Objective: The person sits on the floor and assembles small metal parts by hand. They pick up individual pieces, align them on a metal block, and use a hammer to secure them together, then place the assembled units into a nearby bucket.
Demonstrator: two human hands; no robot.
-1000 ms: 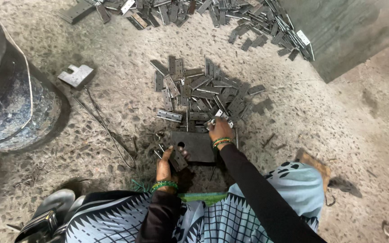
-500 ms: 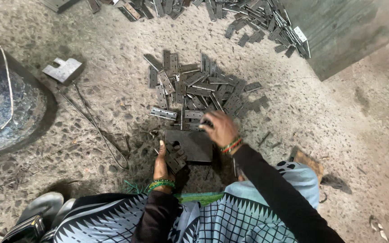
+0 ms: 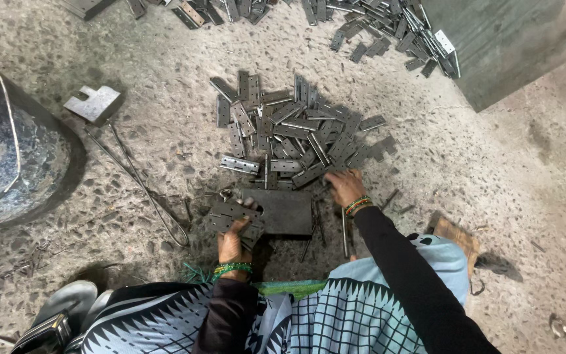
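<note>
I sit on a speckled floor with a dark metal block (image 3: pixel 282 211) in front of me. My left hand (image 3: pixel 234 241) grips a grey metal hinge (image 3: pixel 230 215) lying against the block's left side. My right hand (image 3: pixel 344 185) reaches to the near right edge of a pile of grey hinge plates (image 3: pixel 296 131), fingers curled down among the pieces; what it grasps is hidden. Thin metal pins (image 3: pixel 344 229) lie on the floor beside the block.
A second heap of hinge plates (image 3: pixel 388 26) lies at the top by a grey slab (image 3: pixel 512 39). A large dark round container (image 3: pixel 8 164) stands left, with a notched metal plate (image 3: pixel 93 103) and bent wire (image 3: pixel 142 187) near it. A sandal (image 3: pixel 67 301) sits lower left.
My right hand slid from the top of the block rightward to the pile's near edge. My left hand stayed by the block, holding the hinge. The view moved closer.
</note>
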